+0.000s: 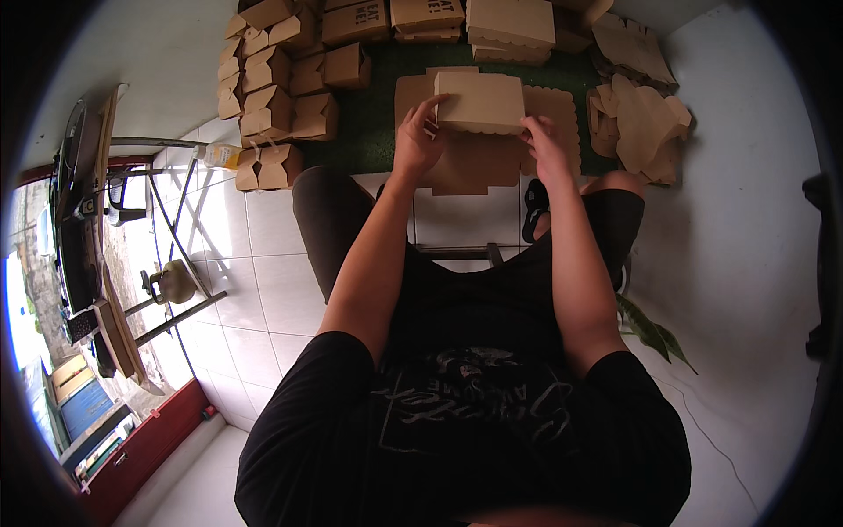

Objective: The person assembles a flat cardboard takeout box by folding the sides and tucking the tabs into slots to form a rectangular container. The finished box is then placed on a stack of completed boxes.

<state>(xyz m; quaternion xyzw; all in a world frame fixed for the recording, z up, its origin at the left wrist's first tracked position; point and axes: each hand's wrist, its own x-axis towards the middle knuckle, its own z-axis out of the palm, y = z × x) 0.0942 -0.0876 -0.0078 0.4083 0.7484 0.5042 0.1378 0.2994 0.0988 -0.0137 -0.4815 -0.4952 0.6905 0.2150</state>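
Observation:
A folded brown cardboard box (481, 101) sits in front of me, its lid side facing up. My left hand (420, 140) grips its left end, the fingers curled along that side. At the near right corner, my right hand (546, 147) pinches the box edge between thumb and fingers. Beneath the box lies a flat cardboard blank (465, 162) with scalloped edges, spread on a green turf-like mat (379, 123). The underside of the box and some fingertips are hidden.
Several small folded boxes (266, 110) are stacked on the left. Larger folded boxes (511, 24) line the far side. Unfolded cardboard pieces (648, 123) pile up at the right. A bottle with yellow contents (219, 156) stands beside the left stack. My knees flank the mat's near edge.

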